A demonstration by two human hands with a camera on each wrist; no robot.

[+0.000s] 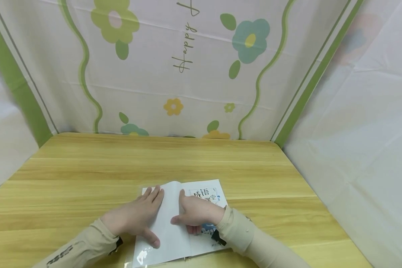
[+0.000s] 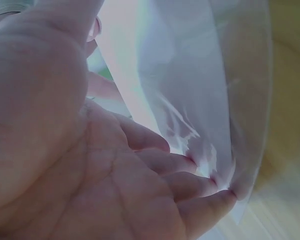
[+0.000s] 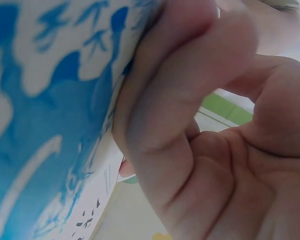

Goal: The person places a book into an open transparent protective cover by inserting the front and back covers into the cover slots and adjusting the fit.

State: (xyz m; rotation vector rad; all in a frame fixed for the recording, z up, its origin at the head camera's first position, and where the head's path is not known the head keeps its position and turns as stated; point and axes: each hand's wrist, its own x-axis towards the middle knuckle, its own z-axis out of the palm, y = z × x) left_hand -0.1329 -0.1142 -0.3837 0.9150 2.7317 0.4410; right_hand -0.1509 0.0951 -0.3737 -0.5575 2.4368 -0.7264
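An open book (image 1: pixel 204 242) lies on the table, its right page printed with Chinese characters and a blue picture. Its white left side (image 1: pixel 171 242) bulges up near the spine, and a clear plastic sheet (image 2: pixel 252 100) extends past its outer edge. My left hand (image 1: pixel 139 216) rests on that left side, fingers straight and thumb spread; in the left wrist view its fingertips touch the plastic. Along the spine my right hand (image 1: pixel 195 210) presses with index finger and thumb stretched left. Its other fingers (image 3: pixel 165 105) curl in beside the blue print, with nothing seen in them.
The wooden table (image 1: pixel 174 160) runs beyond the book to a white floral curtain (image 1: pixel 201 85) at the back. White fabric (image 1: pixel 361 141) hangs along the right side, and another white sheet (image 1: pixel 6 123) along the left.
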